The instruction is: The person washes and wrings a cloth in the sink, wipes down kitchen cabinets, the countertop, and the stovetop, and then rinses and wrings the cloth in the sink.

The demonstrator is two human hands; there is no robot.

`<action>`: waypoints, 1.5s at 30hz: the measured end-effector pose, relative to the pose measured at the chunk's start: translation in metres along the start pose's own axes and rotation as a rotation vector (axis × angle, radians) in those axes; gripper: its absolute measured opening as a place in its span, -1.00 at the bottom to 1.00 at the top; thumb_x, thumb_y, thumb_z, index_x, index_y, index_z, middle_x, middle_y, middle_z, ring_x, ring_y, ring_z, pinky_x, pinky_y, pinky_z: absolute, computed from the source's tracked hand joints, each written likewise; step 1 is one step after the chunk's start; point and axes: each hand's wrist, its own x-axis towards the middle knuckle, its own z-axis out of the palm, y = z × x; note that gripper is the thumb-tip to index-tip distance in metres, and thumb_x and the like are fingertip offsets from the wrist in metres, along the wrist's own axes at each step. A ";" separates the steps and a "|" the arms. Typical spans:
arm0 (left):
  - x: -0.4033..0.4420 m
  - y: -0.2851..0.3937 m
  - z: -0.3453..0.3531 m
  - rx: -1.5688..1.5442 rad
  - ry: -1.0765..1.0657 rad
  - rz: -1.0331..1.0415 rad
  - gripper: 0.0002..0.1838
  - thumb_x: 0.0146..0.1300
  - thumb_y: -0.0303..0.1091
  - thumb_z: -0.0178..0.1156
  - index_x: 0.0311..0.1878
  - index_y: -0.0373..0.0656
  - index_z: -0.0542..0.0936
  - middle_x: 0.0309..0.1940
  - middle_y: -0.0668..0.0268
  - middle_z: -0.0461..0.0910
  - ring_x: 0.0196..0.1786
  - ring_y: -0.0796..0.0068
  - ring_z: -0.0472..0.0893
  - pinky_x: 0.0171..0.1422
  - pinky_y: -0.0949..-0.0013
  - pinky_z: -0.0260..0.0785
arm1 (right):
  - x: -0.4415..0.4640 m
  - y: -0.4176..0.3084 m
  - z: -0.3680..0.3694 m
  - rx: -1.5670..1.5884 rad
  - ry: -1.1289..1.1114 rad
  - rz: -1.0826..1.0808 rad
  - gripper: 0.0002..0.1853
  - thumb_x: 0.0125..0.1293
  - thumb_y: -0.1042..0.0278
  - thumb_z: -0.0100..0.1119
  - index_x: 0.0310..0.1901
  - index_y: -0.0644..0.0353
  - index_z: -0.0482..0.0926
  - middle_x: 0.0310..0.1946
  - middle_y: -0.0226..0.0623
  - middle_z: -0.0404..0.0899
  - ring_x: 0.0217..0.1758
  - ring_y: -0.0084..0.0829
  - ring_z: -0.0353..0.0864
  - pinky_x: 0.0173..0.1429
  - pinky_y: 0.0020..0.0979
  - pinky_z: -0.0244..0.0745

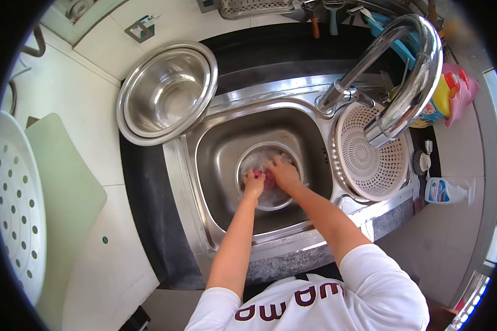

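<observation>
In the steel sink [218, 146] sits a round metal bowl [275, 206] of sudsy water. A pinkish-red item [268, 181], perhaps a cloth, lies in the water between my hands. My left hand [254, 185] is at the bowl's left side, its fingers closed around part of the pink item. My right hand [284, 174] reaches in from the right with its fingers bent down into the suds beside the same item. Its fingertips are partly hidden by foam, so its hold is unclear.
Nested steel bowls [168, 99] stand at the sink's upper left. A chrome faucet [425, 60] arches over a white colander [370, 154] on the right. A spray bottle [446, 191] is farther right. At the far left are a green board [66, 182] and a perforated white tray [19, 209].
</observation>
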 end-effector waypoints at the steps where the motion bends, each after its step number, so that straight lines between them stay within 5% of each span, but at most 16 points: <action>1: -0.005 0.008 -0.003 0.002 -0.012 0.009 -0.42 0.17 -0.04 0.11 0.21 -0.06 0.28 0.30 0.16 0.00 0.27 0.14 0.18 0.24 0.21 0.20 | 0.006 -0.006 0.000 0.349 0.061 0.377 -0.53 0.09 0.34 0.04 0.11 0.03 0.34 0.01 -0.09 0.43 -0.07 -0.06 0.50 -0.05 -0.22 0.45; 4: -0.007 0.009 -0.014 -1.108 -0.594 -0.376 -0.35 0.08 0.29 0.06 0.04 -0.05 0.39 0.03 0.19 0.40 0.09 0.13 0.40 0.11 0.04 0.31 | 0.005 -0.026 0.013 0.774 0.154 0.096 -0.65 -0.12 0.49 0.07 -0.18 0.19 0.54 -0.20 -0.03 0.53 -0.13 -0.03 0.50 -0.06 -0.22 0.42; 11: 0.007 0.007 -0.023 -1.418 -0.804 -0.438 -0.60 0.17 0.19 0.01 -0.33 0.03 0.46 -0.42 0.34 0.51 -0.40 0.41 0.53 -0.37 0.36 0.42 | -0.035 -0.091 -0.056 0.535 0.365 -0.151 -0.78 -0.18 0.36 0.14 -0.37 0.05 0.49 -0.30 -0.26 0.54 -0.32 -0.25 0.56 -0.38 -0.25 0.47; 13: 0.020 -0.012 0.008 -1.843 -1.325 0.057 -0.72 0.22 0.07 0.02 -0.35 0.09 0.46 -0.52 0.48 0.50 -0.54 0.54 0.49 -0.47 0.51 0.36 | -0.016 -0.072 -0.050 0.473 0.453 -0.143 -0.83 -0.20 0.34 0.13 -0.44 0.03 0.50 -0.51 -0.34 0.53 -0.49 -0.24 0.54 -0.46 -0.26 0.46; 14: 0.006 0.000 0.031 -1.487 -0.498 0.444 -0.77 0.23 -0.01 0.03 -0.41 0.10 0.42 -0.67 0.57 0.37 -0.62 0.62 0.39 -0.56 0.54 0.24 | -0.003 -0.069 -0.046 0.417 0.536 -0.002 -0.88 -0.21 0.30 0.12 -0.51 -0.01 0.50 -0.66 -0.39 0.50 -0.58 -0.26 0.52 -0.54 -0.27 0.42; 17: -0.039 0.041 -0.018 -1.224 -0.411 -0.324 -0.81 0.27 -0.04 -0.01 -0.37 0.14 0.46 -0.60 0.59 0.47 -0.62 0.60 0.45 -0.50 0.49 0.35 | 0.014 -0.047 -0.039 0.393 0.391 0.051 -0.85 -0.20 0.30 0.12 -0.48 0.04 0.50 -0.53 -0.33 0.55 -0.44 -0.27 0.55 -0.41 -0.28 0.44; 18: 0.006 -0.011 -0.024 -1.468 -1.234 -0.073 -0.81 0.26 -0.09 -0.02 -0.24 0.03 0.42 -0.31 0.39 0.49 -0.29 0.52 0.52 -0.28 0.37 0.39 | 0.017 -0.039 -0.037 0.393 0.391 0.051 -0.85 -0.20 0.30 0.12 -0.48 0.04 0.50 -0.53 -0.33 0.55 -0.44 -0.27 0.55 -0.41 -0.28 0.44; 19: -0.002 -0.003 -0.023 -1.470 -1.233 -0.071 -0.81 0.26 -0.09 -0.02 -0.24 0.03 0.42 -0.31 0.39 0.49 -0.29 0.52 0.52 -0.28 0.37 0.39 | 0.019 -0.030 -0.035 0.278 0.377 0.066 -0.83 -0.14 0.30 0.11 -0.43 0.06 0.51 -0.40 -0.29 0.55 -0.35 -0.26 0.55 -0.31 -0.26 0.43; 21: -0.032 0.027 -0.026 -1.111 -0.227 -0.114 -0.70 0.25 -0.08 -0.01 -0.07 -0.04 0.38 -0.10 0.25 0.46 -0.09 0.38 0.53 -0.12 0.28 0.42 | 0.018 -0.015 -0.022 0.165 0.367 0.072 -0.81 -0.09 0.29 0.09 -0.38 0.08 0.52 -0.27 -0.25 0.54 -0.26 -0.25 0.55 -0.21 -0.24 0.42; 25: -0.014 0.004 -0.003 0.133 0.052 0.152 -0.53 0.23 -0.09 0.02 0.16 -0.06 0.28 0.13 0.12 0.30 0.16 0.14 0.35 0.19 0.05 0.22 | -0.008 0.004 0.022 -0.209 0.177 -0.211 -0.73 0.14 0.28 -0.06 -0.14 0.07 0.51 0.05 -0.23 0.36 -0.14 -0.16 0.51 -0.09 -0.16 0.40; 31: -0.011 0.017 -0.012 -0.774 -0.309 -0.296 -0.36 0.15 0.14 0.05 0.16 -0.10 0.26 0.12 0.16 0.33 0.16 0.11 0.33 0.12 0.01 0.28 | 0.014 -0.009 0.025 0.677 -0.035 0.265 -0.72 -0.01 0.43 0.01 -0.20 0.18 0.55 -0.25 -0.06 0.53 -0.08 -0.16 0.51 -0.05 -0.26 0.40; 36: 0.016 -0.006 -0.027 -1.199 -0.596 -0.277 -0.49 0.17 0.25 -0.03 -0.21 -0.04 0.48 -0.26 0.23 0.52 -0.19 0.24 0.54 -0.08 0.05 0.39 | -0.032 -0.085 -0.063 0.733 0.310 -0.188 -0.80 -0.13 0.48 0.03 -0.36 0.18 0.50 -0.33 -0.21 0.48 -0.19 -0.13 0.48 -0.04 -0.25 0.35; 38: 0.041 -0.017 -0.025 -1.484 -1.188 -0.381 -0.60 0.26 0.12 -0.08 -0.13 -0.02 0.44 -0.18 0.24 0.48 -0.16 0.35 0.49 0.05 0.12 0.34 | -0.035 -0.091 -0.066 0.704 0.312 -0.261 -0.81 -0.14 0.46 0.04 -0.39 0.16 0.49 -0.35 -0.24 0.48 -0.20 -0.13 0.48 -0.05 -0.23 0.35; 42: 0.042 -0.034 0.022 -1.361 -0.788 0.644 -0.74 0.29 -0.02 -0.02 -0.27 0.00 0.42 -0.36 0.39 0.43 -0.21 0.48 0.48 -0.08 0.25 0.34 | -0.008 -0.061 -0.041 0.529 0.406 -0.125 -0.88 -0.14 0.35 0.06 -0.48 0.11 0.44 -0.39 -0.29 0.46 -0.21 -0.17 0.49 -0.21 -0.20 0.41; 43: 0.026 -0.010 0.012 -1.361 -0.786 0.644 -0.74 0.29 -0.02 -0.02 -0.27 0.00 0.42 -0.36 0.39 0.43 -0.21 0.48 0.48 -0.08 0.25 0.34 | 0.001 -0.048 -0.034 0.538 0.389 0.003 -0.89 -0.13 0.32 0.07 -0.51 0.09 0.43 -0.41 -0.30 0.45 -0.22 -0.19 0.49 -0.27 -0.20 0.42; 45: -0.028 0.049 -0.023 -1.259 -0.354 -0.251 -0.74 0.29 -0.06 0.01 -0.42 0.01 0.39 -0.52 0.46 0.34 -0.41 0.58 0.42 -0.26 0.39 0.36 | 0.008 -0.016 -0.025 0.365 0.287 0.043 -0.84 -0.10 0.31 0.09 -0.42 0.09 0.44 -0.33 -0.29 0.45 -0.19 -0.20 0.49 -0.35 -0.21 0.44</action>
